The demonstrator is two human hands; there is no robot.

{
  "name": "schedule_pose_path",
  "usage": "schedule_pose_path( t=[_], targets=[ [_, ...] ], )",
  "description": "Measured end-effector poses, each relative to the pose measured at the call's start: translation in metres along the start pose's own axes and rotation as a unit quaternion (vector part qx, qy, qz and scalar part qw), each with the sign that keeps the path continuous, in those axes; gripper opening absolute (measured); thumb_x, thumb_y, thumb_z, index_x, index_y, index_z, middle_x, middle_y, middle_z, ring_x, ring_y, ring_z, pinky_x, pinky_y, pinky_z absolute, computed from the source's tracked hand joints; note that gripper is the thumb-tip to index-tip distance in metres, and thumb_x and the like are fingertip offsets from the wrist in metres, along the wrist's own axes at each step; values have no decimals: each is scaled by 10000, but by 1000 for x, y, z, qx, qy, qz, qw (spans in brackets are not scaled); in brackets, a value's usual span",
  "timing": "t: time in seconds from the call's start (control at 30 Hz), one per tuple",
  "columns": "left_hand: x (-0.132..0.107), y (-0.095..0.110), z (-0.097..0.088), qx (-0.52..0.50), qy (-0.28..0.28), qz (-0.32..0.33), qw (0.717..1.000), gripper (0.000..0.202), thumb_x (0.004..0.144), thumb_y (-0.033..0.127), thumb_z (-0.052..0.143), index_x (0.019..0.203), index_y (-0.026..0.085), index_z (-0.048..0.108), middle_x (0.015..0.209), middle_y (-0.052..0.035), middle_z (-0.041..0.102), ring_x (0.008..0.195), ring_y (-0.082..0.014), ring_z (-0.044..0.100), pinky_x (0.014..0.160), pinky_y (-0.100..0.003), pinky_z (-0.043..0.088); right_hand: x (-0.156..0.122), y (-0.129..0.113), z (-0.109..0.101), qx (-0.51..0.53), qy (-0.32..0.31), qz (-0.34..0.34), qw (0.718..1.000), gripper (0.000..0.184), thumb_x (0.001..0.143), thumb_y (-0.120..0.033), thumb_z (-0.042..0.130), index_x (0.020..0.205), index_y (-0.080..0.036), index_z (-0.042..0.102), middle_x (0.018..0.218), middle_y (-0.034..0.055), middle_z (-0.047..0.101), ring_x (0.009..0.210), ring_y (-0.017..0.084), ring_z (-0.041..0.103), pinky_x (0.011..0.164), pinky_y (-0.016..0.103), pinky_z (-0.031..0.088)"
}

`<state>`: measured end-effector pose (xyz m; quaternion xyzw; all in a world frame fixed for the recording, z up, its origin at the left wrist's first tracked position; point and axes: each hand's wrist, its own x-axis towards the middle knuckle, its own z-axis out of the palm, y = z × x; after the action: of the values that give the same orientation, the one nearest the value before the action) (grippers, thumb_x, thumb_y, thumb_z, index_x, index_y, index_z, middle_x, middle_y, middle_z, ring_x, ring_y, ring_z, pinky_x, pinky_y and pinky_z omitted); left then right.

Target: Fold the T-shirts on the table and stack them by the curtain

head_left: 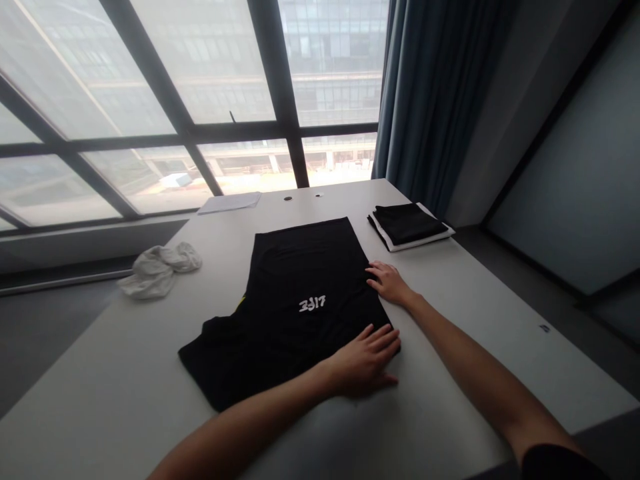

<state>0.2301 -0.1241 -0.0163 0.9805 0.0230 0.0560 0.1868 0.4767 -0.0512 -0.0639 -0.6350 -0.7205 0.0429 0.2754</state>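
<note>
A black T-shirt (295,267) with white lettering lies on the white table, folded lengthwise, its sleeve reaching out at the near left. My left hand (365,360) rests with fingers spread on the shirt's near right corner. Farther along the same right edge, my right hand (389,281) touches the cloth with its fingertips, the fingers apart. Neither hand grasps the fabric. A bit of yellow-green shows at the shirt's left edge, above the sleeve.
A stack of folded black and white clothes (413,225) sits at the table's far right. On the left edge lies a crumpled white cloth (159,270). Papers (230,203) lie at the back left of the table (480,347). Windows and a blue curtain (425,100) stand behind.
</note>
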Motion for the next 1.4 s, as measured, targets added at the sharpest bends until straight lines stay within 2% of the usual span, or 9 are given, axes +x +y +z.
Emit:
schedule_pose_path(
  t=[0.33, 0.47, 0.6, 0.7, 0.8, 0.9, 1.0, 1.2, 1.4],
  targets=[
    [-6, 10, 7, -24, -24, 21, 999, 778, 976, 593, 475, 1598, 198, 226, 1639, -163, 240, 1521, -320, 206, 1221, -580, 153, 1, 0, -1, 16, -5, 15, 1000, 349, 968, -328, 516, 1274, -231, 653, 1451, 108, 559, 1369, 283, 470, 1150, 512, 309],
    [-12, 13, -19, -33, 4, 10, 999, 681, 983, 475, 539, 1579, 263, 286, 1628, -118, 302, 1516, -319, 226, 1206, -575, 221, 3, 0, -5, 57, 45, 20, 997, 378, 989, -320, 420, 1256, -206, 662, 1397, 124, 596, 1333, 271, 505, 1136, 482, 362],
    [-56, -6, -63, -10, 114, -134, 984, 521, 997, 300, 522, 1508, 294, 420, 1566, -60, 431, 1450, -246, 385, 1193, -432, 326, 4, -17, -14, 89, 105, -11, 990, 377, 983, -318, 408, 1220, -192, 673, 1351, 132, 616, 1310, 269, 521, 1141, 478, 378],
    [-127, -36, -86, 51, 202, -312, 927, 424, 986, 207, 491, 1403, 267, 540, 1408, -65, 579, 1291, -222, 542, 1124, -366, 410, 6, -44, -18, 112, 112, -54, 986, 343, 978, -341, 439, 1189, -216, 679, 1331, 112, 623, 1287, 272, 537, 1134, 500, 390],
    [-214, -57, -93, 138, 248, -506, 814, 356, 961, 183, 501, 1302, 205, 603, 1237, -104, 642, 1171, -252, 595, 1062, -377, 440, 10, -73, -12, 129, 87, -84, 984, 300, 956, -359, 486, 1142, -247, 694, 1304, 95, 635, 1260, 284, 556, 1117, 515, 414],
    [-283, -60, -84, 166, 235, -649, 704, 326, 962, 318, 546, 1233, 149, 610, 1180, -149, 643, 1129, -287, 596, 1019, -388, 443, 18, -101, 4, 152, 49, -109, 981, 259, 931, -370, 526, 1076, -266, 712, 1269, 92, 653, 1225, 300, 581, 1086, 526, 448],
    [-314, -59, -70, 113, 209, -713, 659, 353, 929, 458, 590, 1089, 144, 618, 1088, -157, 659, 1065, -298, 610, 959, -379, 457, 29, -136, 22, 180, -3, -137, 974, 233, 919, -369, 553, 1046, -268, 720, 1257, 95, 660, 1217, 305, 587, 1080, 524, 455],
    [-311, -72, -67, 27, 276, -700, 658, 115, 842, 234, 639, 790, 193, 545, 848, -58, 655, 856, -216, 627, 822, -309, 485, 40, -211, 54, 245, -84, -136, 956, 222, 899, -334, 561, 1014, -250, 732, 1187, 95, 694, 1141, 293, 628, 1036, 460, 476],
    [-257, -49, -74, -27, 412, -577, 705, 188, 936, 277, 516, 1107, 198, 507, 1037, -46, 660, 785, -147, 644, 716, -270, 517, 47, -256, 92, 401, -265, 58, 875, 335, 940, -467, 503, 943, -204, 711, 917, 104, 742, 724, 239, 696, 618, 352, 562]
  ],
)
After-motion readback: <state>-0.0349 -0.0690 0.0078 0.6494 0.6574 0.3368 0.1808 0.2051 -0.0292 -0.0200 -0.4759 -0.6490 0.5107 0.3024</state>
